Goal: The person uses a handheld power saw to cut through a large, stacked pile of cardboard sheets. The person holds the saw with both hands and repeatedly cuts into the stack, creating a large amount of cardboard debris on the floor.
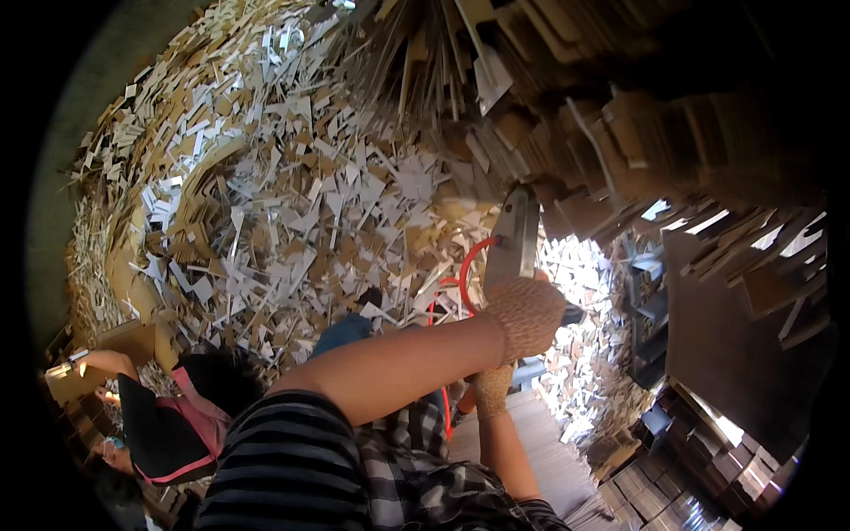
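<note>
Left grip [524, 314], gloved, was clenched around the base of a flat grey metal tool [513, 243] standing above it, right grip [491, 389] below looked closed but I couldn't tell on what; tool read stiff, weighty, best held low, orange hose [465, 265] just beside.

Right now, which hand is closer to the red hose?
The right hand, I think. It sits low beside the red hose, where the hose runs down past the checked shirt. The left hand is higher, gripping a grey metal tool just right of the hose's loop.
</note>
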Demonstrator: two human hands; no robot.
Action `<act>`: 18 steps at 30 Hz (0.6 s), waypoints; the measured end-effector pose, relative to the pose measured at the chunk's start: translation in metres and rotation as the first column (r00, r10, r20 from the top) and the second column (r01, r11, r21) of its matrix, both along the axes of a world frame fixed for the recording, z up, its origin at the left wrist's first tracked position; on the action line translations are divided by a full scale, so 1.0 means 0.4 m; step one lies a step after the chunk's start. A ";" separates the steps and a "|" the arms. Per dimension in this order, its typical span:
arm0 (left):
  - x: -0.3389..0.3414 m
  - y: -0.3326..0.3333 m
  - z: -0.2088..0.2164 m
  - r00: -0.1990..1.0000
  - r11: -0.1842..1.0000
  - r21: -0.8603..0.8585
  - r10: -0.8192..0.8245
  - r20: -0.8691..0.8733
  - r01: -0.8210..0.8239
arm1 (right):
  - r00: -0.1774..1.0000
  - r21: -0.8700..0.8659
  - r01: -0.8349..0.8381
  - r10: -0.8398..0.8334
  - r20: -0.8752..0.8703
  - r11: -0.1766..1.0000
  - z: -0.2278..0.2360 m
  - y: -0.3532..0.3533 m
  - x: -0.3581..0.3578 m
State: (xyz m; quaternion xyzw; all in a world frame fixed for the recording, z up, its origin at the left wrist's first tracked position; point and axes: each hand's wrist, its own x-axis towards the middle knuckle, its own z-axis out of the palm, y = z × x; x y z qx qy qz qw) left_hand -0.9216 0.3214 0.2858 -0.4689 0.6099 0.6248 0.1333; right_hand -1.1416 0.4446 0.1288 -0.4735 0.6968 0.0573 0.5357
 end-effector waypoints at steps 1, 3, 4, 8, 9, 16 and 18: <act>0.001 -0.003 -0.003 0.999 0.999 -0.015 0.042 0.006 -0.042 | 1.000 -0.019 0.004 -0.004 0.003 1.000 0.015 0.003 -0.005; -0.045 0.040 -0.054 0.980 0.956 -0.216 0.198 -0.020 -0.198 | 0.997 0.030 0.067 -0.067 -0.027 0.997 0.024 0.026 -0.029; -0.066 0.067 -0.065 0.963 0.919 -0.290 0.266 -0.050 -0.268 | 0.991 0.082 0.128 -0.123 -0.059 0.988 0.018 0.031 -0.042; -0.095 0.133 -0.053 0.885 0.776 -0.436 0.444 -0.138 -0.457 | 0.982 -0.137 -0.182 0.173 -0.075 0.974 0.000 0.041 -0.077; -0.086 0.136 -0.054 0.873 0.758 -0.444 0.466 -0.143 -0.477 | 0.931 -0.266 -0.362 0.335 -0.143 0.894 -0.013 0.040 -0.078; -0.171 0.160 -0.283 0.777 0.563 -0.606 0.611 -0.153 -0.562 | 0.846 -0.231 -0.532 0.498 -0.192 0.814 -0.223 0.063 -0.153; -0.175 0.167 -0.276 0.782 0.600 -0.548 0.596 -0.179 -0.583 | 0.718 -0.292 -0.695 0.618 -0.321 0.657 -0.257 0.108 -0.184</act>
